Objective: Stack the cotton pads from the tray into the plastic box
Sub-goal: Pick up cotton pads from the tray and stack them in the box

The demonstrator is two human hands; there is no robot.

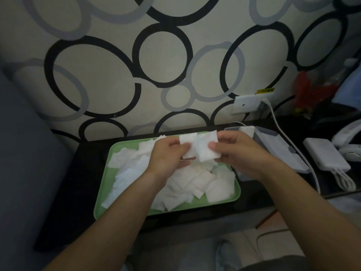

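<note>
Forearms reach up from the bottom edge over a black table. Green tray sits on the table, centre-left, with a loose heap of white cotton pads in it. Left hand is raised over the tray, thumb and fingers pinching one pad. Right hand is level with it and pinches a second pad. The two pads overlap at their inner edges, above the heap. Plastic box lies just right of the tray, partly behind the right hand; can't tell its contents. White cable runs from a wall socket down past the box. White power bank is further right.
</note>
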